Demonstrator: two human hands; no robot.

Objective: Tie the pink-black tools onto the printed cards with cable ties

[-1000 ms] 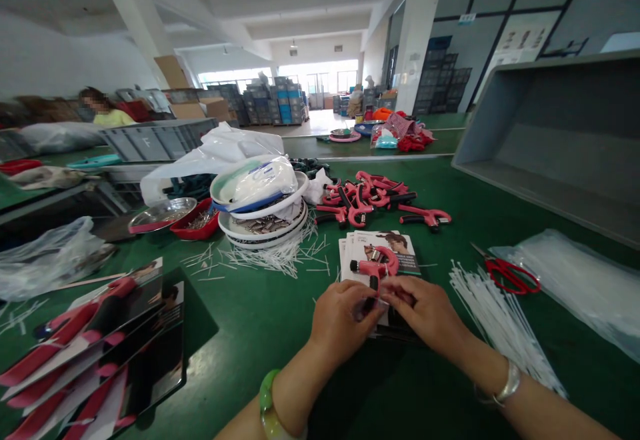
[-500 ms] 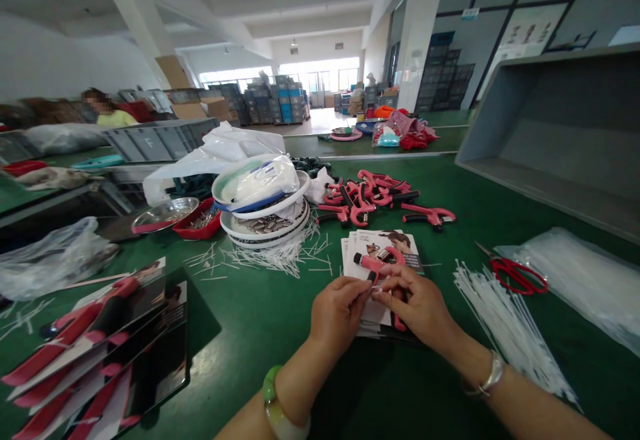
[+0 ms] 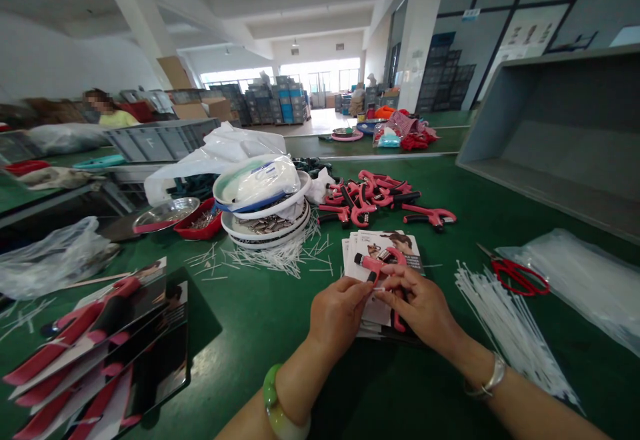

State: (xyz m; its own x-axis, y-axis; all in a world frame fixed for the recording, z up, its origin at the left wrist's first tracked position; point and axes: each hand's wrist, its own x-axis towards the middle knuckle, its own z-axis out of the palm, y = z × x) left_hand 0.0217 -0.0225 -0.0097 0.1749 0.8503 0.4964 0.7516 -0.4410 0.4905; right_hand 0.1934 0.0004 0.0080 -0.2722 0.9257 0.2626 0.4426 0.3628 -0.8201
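Note:
A pink hand tool with a curved jaw and black grip (image 3: pixel 373 262) lies on a stack of printed cards (image 3: pixel 353 247) in front of me. At its handle, my left hand (image 3: pixel 337 313) pinches a thin white cable tie (image 3: pixel 379 289) between thumb and fingertips. From the other side, my right hand (image 3: pixel 417 303) closes thumb and finger on the same cable tie. The fingers cover part of the tool's handles, and the full path of the tie is hidden. Both hands rest close together over the cards.
Loose white cable ties (image 3: pixel 515 333) and red-handled scissors (image 3: pixel 520 277) lie right. More pink tools (image 3: pixel 370 197) are heaped behind the cards. Carded tools (image 3: pixel 100 347) overlap at left. Stacked white trays (image 3: pixel 265 227) hold metal parts. A grey bin (image 3: pixel 560 120) stands far right.
The right fingertips have shifted very slightly away from the left ones along the tie, showing a little more white between them. The tool and cards keep their place.

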